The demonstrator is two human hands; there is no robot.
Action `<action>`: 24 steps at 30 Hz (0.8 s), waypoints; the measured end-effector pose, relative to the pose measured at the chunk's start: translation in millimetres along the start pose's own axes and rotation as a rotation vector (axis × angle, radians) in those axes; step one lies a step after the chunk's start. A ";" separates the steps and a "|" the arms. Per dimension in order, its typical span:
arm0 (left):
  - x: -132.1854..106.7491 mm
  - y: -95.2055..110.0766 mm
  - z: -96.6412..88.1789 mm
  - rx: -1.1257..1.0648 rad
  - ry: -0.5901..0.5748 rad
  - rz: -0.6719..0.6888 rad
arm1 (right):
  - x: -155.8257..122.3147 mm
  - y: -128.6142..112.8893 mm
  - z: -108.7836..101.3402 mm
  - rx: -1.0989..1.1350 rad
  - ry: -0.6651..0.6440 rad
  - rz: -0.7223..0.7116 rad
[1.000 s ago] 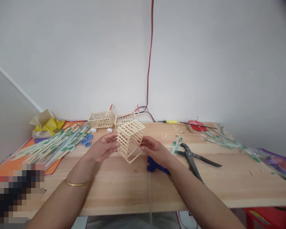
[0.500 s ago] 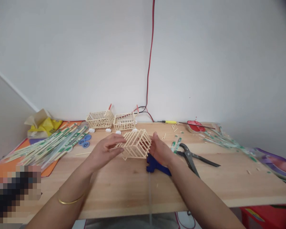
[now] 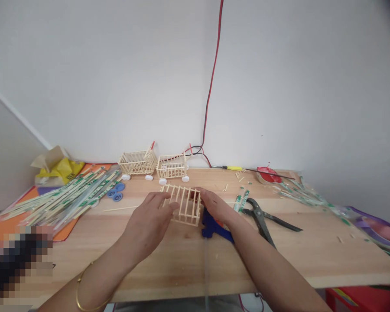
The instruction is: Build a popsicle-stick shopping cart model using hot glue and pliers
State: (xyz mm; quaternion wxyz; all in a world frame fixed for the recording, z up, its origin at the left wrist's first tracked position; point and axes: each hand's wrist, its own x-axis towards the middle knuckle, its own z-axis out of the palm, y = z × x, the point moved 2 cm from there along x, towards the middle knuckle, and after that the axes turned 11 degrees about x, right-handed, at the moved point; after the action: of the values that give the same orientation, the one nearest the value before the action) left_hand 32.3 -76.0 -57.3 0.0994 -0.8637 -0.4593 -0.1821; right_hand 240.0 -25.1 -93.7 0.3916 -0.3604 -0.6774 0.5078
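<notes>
A small basket frame of glued wooden sticks [image 3: 186,206] rests low on the wooden table [image 3: 169,260], held between both hands. My left hand [image 3: 151,223] grips its left side, fingers curled over the frame's near edge. My right hand [image 3: 214,204] presses against its right side, fingers curved round it. A blue tool [image 3: 212,227] lies just beneath my right wrist.
Two finished stick carts with white wheels [image 3: 138,163] [image 3: 173,167] stand at the back by the wall. Wrapped chopsticks [image 3: 65,197] and blue caps [image 3: 116,193] lie at left. Black pliers [image 3: 263,216] lie at right; a red and black wire [image 3: 211,86] hangs down the wall.
The stick frame was held tilted above the table; both hands have turned it and lowered it onto the tabletop. The camera has shifted slightly.
</notes>
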 end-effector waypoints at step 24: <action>-10.8 23.7 -2.2 0.147 -0.038 -0.016 | -4.5 -12.0 -9.7 -0.272 -0.059 -0.035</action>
State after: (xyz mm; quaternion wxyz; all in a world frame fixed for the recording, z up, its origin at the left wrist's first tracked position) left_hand 45.9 -98.1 -59.7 0.1522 -0.8536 -0.4804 -0.1322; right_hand 249.6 -27.9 -81.1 0.3278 -0.3833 -0.7573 0.4150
